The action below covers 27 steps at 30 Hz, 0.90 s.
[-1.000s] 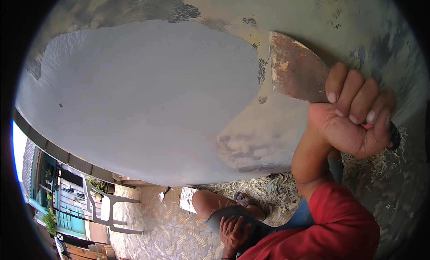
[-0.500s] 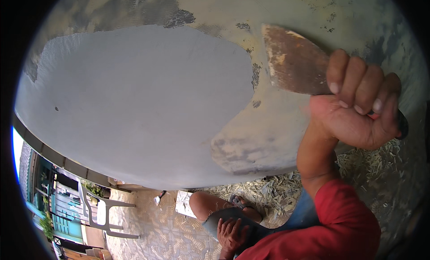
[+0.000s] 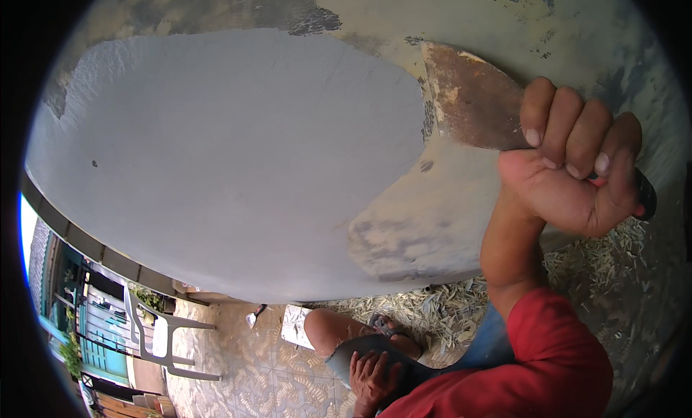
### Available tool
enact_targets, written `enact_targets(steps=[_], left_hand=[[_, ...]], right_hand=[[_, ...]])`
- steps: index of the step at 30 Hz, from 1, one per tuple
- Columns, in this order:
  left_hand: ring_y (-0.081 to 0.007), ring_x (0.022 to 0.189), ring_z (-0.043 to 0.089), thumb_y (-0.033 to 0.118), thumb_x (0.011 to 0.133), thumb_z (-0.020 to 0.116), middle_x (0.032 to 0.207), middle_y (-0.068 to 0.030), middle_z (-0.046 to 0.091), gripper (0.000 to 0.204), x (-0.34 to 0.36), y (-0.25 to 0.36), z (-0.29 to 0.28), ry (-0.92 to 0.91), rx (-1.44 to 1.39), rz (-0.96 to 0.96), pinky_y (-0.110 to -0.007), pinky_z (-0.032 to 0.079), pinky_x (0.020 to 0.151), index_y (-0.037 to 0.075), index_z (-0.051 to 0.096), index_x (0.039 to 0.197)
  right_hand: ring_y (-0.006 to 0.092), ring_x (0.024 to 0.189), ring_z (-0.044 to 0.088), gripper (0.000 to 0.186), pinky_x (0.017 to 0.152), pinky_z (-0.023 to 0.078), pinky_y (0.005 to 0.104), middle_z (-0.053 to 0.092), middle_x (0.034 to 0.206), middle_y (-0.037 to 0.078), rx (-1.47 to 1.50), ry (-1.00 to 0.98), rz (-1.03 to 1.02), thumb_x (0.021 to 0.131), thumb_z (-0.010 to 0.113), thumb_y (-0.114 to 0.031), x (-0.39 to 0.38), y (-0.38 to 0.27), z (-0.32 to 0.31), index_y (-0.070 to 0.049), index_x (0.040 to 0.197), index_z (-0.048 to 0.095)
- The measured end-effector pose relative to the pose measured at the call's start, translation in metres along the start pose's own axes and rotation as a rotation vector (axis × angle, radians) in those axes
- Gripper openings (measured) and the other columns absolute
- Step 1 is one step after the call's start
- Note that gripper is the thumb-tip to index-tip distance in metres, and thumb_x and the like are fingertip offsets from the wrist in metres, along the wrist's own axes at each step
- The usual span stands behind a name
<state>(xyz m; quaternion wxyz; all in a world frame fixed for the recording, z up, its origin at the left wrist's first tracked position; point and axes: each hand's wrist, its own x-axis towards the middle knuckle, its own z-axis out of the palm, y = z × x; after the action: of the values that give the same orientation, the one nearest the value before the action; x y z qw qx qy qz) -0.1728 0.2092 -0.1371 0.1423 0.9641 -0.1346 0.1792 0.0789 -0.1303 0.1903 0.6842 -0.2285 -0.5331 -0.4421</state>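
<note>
My right hand (image 3: 580, 155) is wrapped round the handle of a putty knife (image 3: 476, 97) with a wide, rusty, stained blade. The handle's black and red end shows below the little finger. The blade lies at or very near a large curved surface (image 3: 245, 151); whether it touches, I cannot tell. Its straight edge faces left, just beside the border of a broad smooth grey area. Around that area the surface is yellowish-green with dark patches. My left hand (image 3: 373, 378) rests flat on my thigh, fingers spread and holding nothing.
Pale flakes and strips (image 3: 450, 313) litter the floor below the curved surface. A small scraper (image 3: 254, 316) lies on the patterned tiles near a white flat piece (image 3: 295, 328) by my knee. A plastic chair (image 3: 167, 339) stands at lower left, before plants and a turquoise railing.
The putty knife has moved slightly left over the surface, so its edge is nearer the grey area. The view has shifted a little. My left hand stays on my thigh.
</note>
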Motion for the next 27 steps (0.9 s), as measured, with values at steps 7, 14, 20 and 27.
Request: enact_targets(steps=[7, 14, 20, 27], left_hand=[[-0.0297, 0.109, 0.072, 0.039, 0.086, 0.083, 0.104, -0.011, 0.077, 0.04, 0.004, -0.001, 0.002, 0.01, -0.004, 0.038, -0.056, 0.043, 0.116, 0.011, 0.079, 0.114], [-0.0295, 0.109, 0.072, 0.037, 0.086, 0.083, 0.104, -0.0108, 0.077, 0.039, 0.004, -0.002, 0.003, 0.034, 0.001, 0.035, -0.056, 0.043, 0.116, 0.01, 0.078, 0.114], [-0.0286, 0.11, 0.071, 0.038, 0.085, 0.084, 0.106, -0.0095, 0.077, 0.039, 0.0, 0.0, 0.006, 0.044, -0.038, 0.011, -0.056, 0.044, 0.116, 0.011, 0.078, 0.114], [-0.0284, 0.109, 0.071, 0.038, 0.085, 0.084, 0.103, -0.0092, 0.076, 0.04, -0.007, -0.006, 0.002, 0.05, -0.014, 0.038, -0.056, 0.045, 0.114, 0.011, 0.078, 0.114]], right_hand=[[0.0118, 0.051, 0.032, 0.024, 0.06, 0.036, 0.0352, 0.039, 0.061, -0.005, 0.072, -0.062, 0.037, 0.101, 0.05, -0.025, 0.004, 0.008, 0.001, -0.019, 0.078, 0.045], [0.0136, 0.055, 0.036, 0.023, 0.066, 0.039, 0.0371, 0.041, 0.064, -0.003, 0.266, -0.089, 0.118, 0.105, 0.048, -0.024, -0.015, 0.036, 0.005, -0.016, 0.083, 0.046], [0.0116, 0.048, 0.032, 0.027, 0.06, 0.037, 0.0333, 0.037, 0.058, -0.006, 0.042, -0.066, -0.083, 0.101, 0.049, -0.027, 0.01, -0.02, -0.012, -0.019, 0.076, 0.042], [0.0106, 0.047, 0.029, 0.026, 0.057, 0.035, 0.0328, 0.035, 0.056, -0.006, 0.162, 0.003, -0.017, 0.097, 0.05, -0.027, 0.01, 0.012, 0.005, -0.02, 0.073, 0.042]])
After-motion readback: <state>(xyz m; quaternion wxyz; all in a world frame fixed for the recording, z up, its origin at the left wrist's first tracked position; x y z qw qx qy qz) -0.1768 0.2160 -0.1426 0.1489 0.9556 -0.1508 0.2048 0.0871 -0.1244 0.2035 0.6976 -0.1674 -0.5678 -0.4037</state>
